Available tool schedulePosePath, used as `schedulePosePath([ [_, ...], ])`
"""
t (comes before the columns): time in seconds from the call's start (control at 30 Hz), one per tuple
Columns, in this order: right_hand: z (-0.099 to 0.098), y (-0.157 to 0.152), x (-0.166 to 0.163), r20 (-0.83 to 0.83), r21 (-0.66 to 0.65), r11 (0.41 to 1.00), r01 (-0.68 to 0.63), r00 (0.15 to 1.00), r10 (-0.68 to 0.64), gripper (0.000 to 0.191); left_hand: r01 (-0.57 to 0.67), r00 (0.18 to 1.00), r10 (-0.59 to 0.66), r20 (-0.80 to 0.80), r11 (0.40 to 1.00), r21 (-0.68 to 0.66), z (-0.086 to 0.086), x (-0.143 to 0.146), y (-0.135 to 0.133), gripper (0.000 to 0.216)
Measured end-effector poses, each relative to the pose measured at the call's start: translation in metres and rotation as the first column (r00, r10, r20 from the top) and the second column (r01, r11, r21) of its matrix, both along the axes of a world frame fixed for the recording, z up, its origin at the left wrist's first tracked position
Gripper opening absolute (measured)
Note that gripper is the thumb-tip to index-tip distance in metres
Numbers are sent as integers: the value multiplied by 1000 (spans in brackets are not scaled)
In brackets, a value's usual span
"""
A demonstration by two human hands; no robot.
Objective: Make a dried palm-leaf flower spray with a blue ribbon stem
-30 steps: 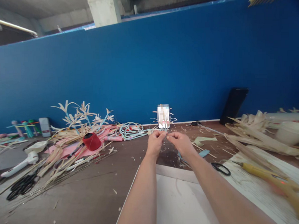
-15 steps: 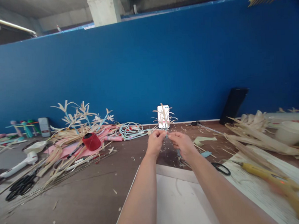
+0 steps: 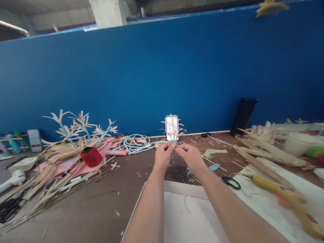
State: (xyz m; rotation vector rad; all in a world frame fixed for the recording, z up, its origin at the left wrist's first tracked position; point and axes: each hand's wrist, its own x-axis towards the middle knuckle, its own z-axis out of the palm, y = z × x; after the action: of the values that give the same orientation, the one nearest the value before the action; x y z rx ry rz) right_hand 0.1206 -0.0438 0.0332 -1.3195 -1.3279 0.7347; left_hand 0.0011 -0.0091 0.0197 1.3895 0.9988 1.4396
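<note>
Between my two hands stands a sprig of pale, dried-husk leaves (image 3: 174,137) on a thin stem, its upper part blurred out in front of a phone. The fingers of my left hand (image 3: 163,158) pinch the foot of the stem. From the other side my right hand (image 3: 190,156) pinches the same spot, fingertips meeting those of the left. A lit phone (image 3: 176,120) leans upright against the blue wall just behind. Below my hands lies a white board (image 3: 184,213), with scraps scattered around it.
Husk flowers with blue stems (image 3: 71,132), a red thread spool (image 3: 91,157), a coiled light-blue cord (image 3: 136,143) and black scissors (image 3: 10,207) lie left. To the right are a yellow glue gun (image 3: 283,195), husk strips (image 3: 276,152), paper (image 3: 266,167) and a black upright object (image 3: 243,116).
The view has swung slightly to the right, so things sit further left in it. Both hands keep their pinch on the sprig's stem, with fingertips drawn a little closer together.
</note>
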Motion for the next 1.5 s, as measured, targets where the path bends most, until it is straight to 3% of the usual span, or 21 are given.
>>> schedulePosePath([
  [0.23,4,-3,-2,189,44,997,65,979,-72,27,-66,996,69,-50,997,48,-1,3,-2,27],
  [0.57,-2,-3,-4,326,89,987,133,932,-155,26,-181,970,203,-136,970,159,-1,8,-5,18],
  [0.77,-1,-2,-4,301,86,989,117,944,-138,23,-211,962,235,-137,963,166,2,12,-10,16],
  [1.07,10,-4,-1,176,-23,996,85,981,-80,31,-73,997,74,-18,995,71,1,7,-5,24],
  [1.3,8,-4,-2,139,8,992,123,983,-123,32,89,989,-76,128,991,-98,-3,3,-1,37],
  [1.5,7,-1,1,87,16,985,169,982,-170,33,131,989,-119,88,980,-152,-1,4,-5,37],
])
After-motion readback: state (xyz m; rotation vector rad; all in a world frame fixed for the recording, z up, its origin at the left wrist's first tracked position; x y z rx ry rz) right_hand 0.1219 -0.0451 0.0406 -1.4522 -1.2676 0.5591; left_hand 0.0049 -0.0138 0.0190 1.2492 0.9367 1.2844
